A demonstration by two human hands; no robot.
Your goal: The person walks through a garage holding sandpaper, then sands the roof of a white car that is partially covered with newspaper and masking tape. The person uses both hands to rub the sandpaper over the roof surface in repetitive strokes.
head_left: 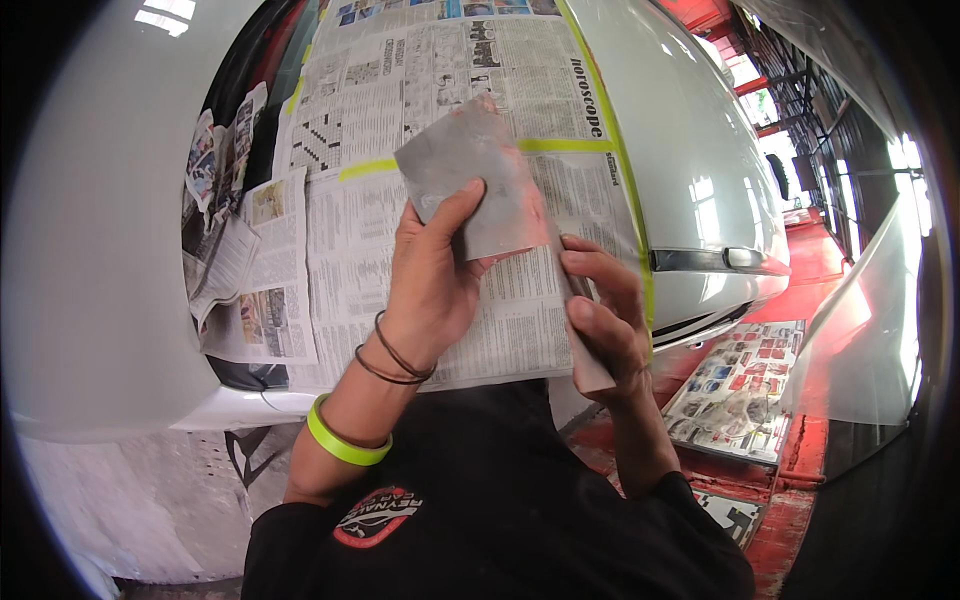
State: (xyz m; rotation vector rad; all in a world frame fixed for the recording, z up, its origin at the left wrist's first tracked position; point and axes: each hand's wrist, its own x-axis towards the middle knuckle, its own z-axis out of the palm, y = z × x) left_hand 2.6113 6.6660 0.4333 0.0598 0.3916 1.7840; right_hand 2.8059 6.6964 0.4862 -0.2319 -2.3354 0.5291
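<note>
My left hand pinches a grey sheet of sandpaper, thumb on top and fingers underneath. Reddish dust marks the sheet's right side and upper corner. In my right hand is a narrow, flat grey bar, tilted, with fingertips along its right side; it looks like a sanding block, but its far face is hidden. The bar's upper end is close to the sheet's lower right corner; whether they touch I cannot tell. Both hands are above newspaper spread over a pale car panel.
Yellow-green masking tape joins and edges the newspaper. Glossy pale bodywork lies to the right, with a dark trim strip. Crumpled newspaper fills the left gap. Clear plastic sheeting hangs at right, near a paper-covered board on the red floor.
</note>
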